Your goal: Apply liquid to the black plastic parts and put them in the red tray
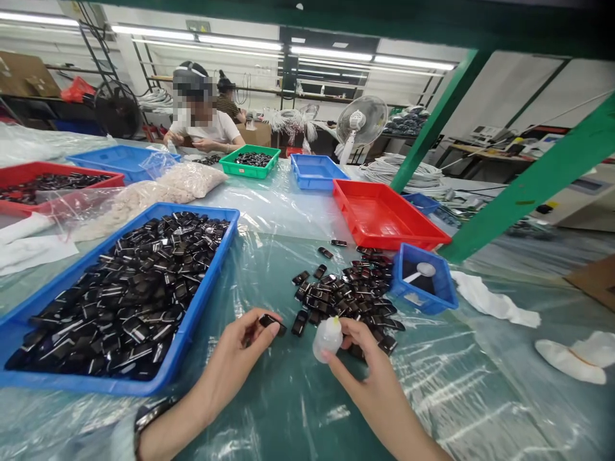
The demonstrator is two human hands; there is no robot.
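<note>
Between its thumb and fingers my left hand holds a small glossy black part above the green table. My right hand grips a small translucent squeeze bottle with a yellowish tip pointing up. Just beyond the bottle lies a loose pile of black parts on the plastic-covered table. To the left of my left hand, a large blue tray is heaped with similar black parts.
A small blue bin with a white spoon, a red tray and a green post stand at the right. White cloths lie beyond. Across the table a person sits behind a green tray.
</note>
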